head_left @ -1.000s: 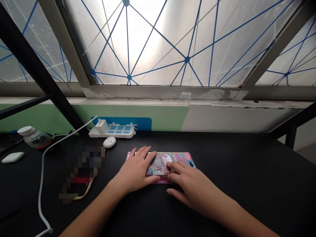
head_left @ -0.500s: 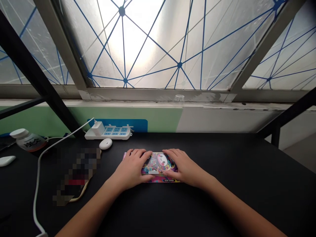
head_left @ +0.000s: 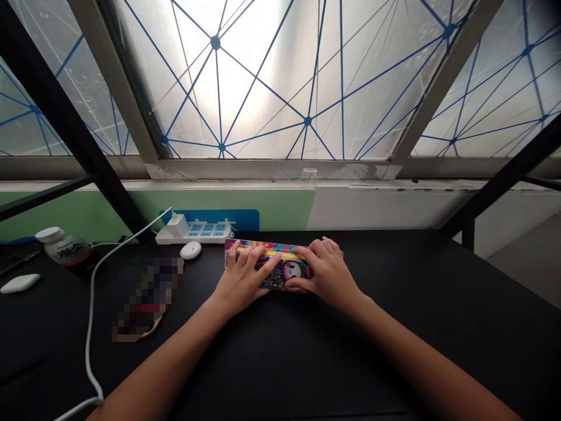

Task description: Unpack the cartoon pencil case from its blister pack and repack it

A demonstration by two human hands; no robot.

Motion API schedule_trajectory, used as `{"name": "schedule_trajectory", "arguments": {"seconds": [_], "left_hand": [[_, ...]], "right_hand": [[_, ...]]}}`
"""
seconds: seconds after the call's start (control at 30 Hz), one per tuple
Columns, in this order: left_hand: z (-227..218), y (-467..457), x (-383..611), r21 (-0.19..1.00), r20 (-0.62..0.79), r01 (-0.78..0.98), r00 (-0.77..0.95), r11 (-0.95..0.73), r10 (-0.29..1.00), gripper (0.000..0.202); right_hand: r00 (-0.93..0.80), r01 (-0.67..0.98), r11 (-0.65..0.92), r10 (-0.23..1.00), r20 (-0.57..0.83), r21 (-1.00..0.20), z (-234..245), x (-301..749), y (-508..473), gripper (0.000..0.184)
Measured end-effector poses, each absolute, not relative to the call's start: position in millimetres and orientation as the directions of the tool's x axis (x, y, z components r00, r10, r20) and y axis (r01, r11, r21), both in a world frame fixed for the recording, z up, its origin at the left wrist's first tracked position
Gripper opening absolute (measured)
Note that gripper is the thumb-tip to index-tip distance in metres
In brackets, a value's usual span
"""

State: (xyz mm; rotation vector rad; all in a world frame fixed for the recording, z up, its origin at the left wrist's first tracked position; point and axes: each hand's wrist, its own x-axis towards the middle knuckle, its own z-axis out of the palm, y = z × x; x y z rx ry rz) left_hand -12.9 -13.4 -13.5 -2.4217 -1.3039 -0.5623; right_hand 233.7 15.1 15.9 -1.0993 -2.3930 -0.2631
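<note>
"Near the centre of the frame, what are those hands doing?"

"Both have hold of a patterned box [head_left: 287, 263]. The left hand [head_left: 241, 280] covers its left part, fingers spread over the top and thumb down by the lower edge. The right hand [head_left: 328, 272] grips the right part, fingers bent over the upper edge and thumb lying across the printed side."

"Which way does the box face?"

"Its long side runs across the frame, the left end a little higher. A round white cartoon face shows between the hands, with a yellow band above it. Whether it rests on the black desk [head_left: 280, 362] or is slightly raised, I can't tell."

"And around it?"

"Just up and left of the left hand sits a small white rounded case [head_left: 190, 251]. Behind that, a white power strip [head_left: 210, 233] carries a plug [head_left: 177, 225], and a white cable [head_left: 92, 327] loops from it to the lower left."

"Anything else on that side?"

"A pixelated flat object [head_left: 149, 298] lies left of centre, its details hidden. Farther left, a white-capped bottle [head_left: 65, 248] leans over, near a pale oval item [head_left: 20, 283]."

"Upper middle?"

"A clear cup [head_left: 309, 173] on the windowsill [head_left: 263, 184]."
</note>
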Motion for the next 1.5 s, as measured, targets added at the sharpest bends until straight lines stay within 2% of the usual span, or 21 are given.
{"name": "schedule_trajectory", "arguments": {"seconds": [0.1, 0.27, 0.33, 0.4, 0.5, 0.63, 0.77, 0.83, 0.93, 1.07, 1.23, 1.37, 1.5], "left_hand": [[-15.3, -14.2, -11.0, -0.121, 0.503, 0.843, 0.507, -0.524, 0.700, 0.083], [-12.9, -14.7, -10.7, -0.120, 0.540, 0.816, 0.531, -0.565, 0.652, 0.086], [-7.7, -19.6, -8.0, -0.106, 0.604, 0.842, 0.478, -0.529, 0.638, 0.074], [-0.6, -26.4, -3.5, -0.099, 0.636, 0.869, 0.430, -0.484, 0.641, 0.061], [8.6, -34.7, 2.8, -0.075, 0.536, 0.872, 0.444, -0.483, 0.718, 0.051], [10.6, -35.1, 3.4, -0.015, 0.327, 0.862, 0.483, -0.507, 0.812, 0.043], [7.3, -27.3, -3.3, -0.036, 0.260, 0.849, 0.518, -0.527, 0.815, 0.038], [5.0, -22.6, -7.9, -0.022, 0.282, 0.855, 0.503, -0.518, 0.817, 0.047], [-1.9, -15.3, -15.4, 0.013, 0.306, 0.888, 0.434, -0.460, 0.847, 0.076], [-13.3, -8.1, -24.5, 0.065, 0.202, 0.935, 0.330, -0.349, 0.922, 0.101], [-15.8, -5.5, -29.2, 0.104, 0.135, 0.942, 0.303, -0.318, 0.943, 0.106], [-13.9, -4.0, -28.8, 0.125, 0.128, 0.940, 0.301, -0.316, 0.945, 0.108], [-13.7, -2.4, -29.2, 0.147, 0.111, 0.939, 0.296, -0.311, 0.949, 0.113]], "right_hand": [[-0.529, 0.746, 0.663, 0.645, 0.552, -0.059, 17.4, 231.7, 10.1, 0.051], [-0.565, 0.710, 0.697, 0.646, 0.514, -0.095, 20.6, 230.4, 6.5, 0.048], [-0.591, 0.716, 0.698, 0.620, 0.516, -0.019, 20.1, 228.1, 3.3, 0.048], [-0.651, 0.705, 0.701, 0.581, 0.489, 0.107, 17.9, 224.2, -1.4, 0.044], [-0.709, 0.686, 0.693, 0.570, 0.417, 0.220, 11.1, 217.3, -7.7, 0.034], [-0.709, 0.688, 0.704, 0.600, 0.371, 0.176, -5.4, 210.9, -8.9, 0.035], [-0.710, 0.694, 0.703, 0.635, 0.304, 0.155, -20.9, 209.9, -3.1, 0.047], [-0.720, 0.682, 0.720, 0.633, 0.286, 0.125, -24.6, 210.3, 0.5, 0.053], [-0.737, 0.659, 0.744, 0.613, 0.285, 0.106, -28.1, 209.8, 5.0, 0.058], [-0.761, 0.633, 0.768, 0.592, 0.265, 0.102, -34.5, 206.2, 7.9, 0.064], [-0.763, 0.631, 0.776, 0.619, 0.187, 0.010, -28.9, 209.3, 10.7, 0.069], [-0.786, 0.612, 0.778, 0.618, -0.002, -0.145, -5.5, 228.9, 16.2, 0.075], [-0.736, 0.670, 0.691, 0.665, -0.123, -0.272, 19.6, 264.7, 27.9, 0.067]]}}
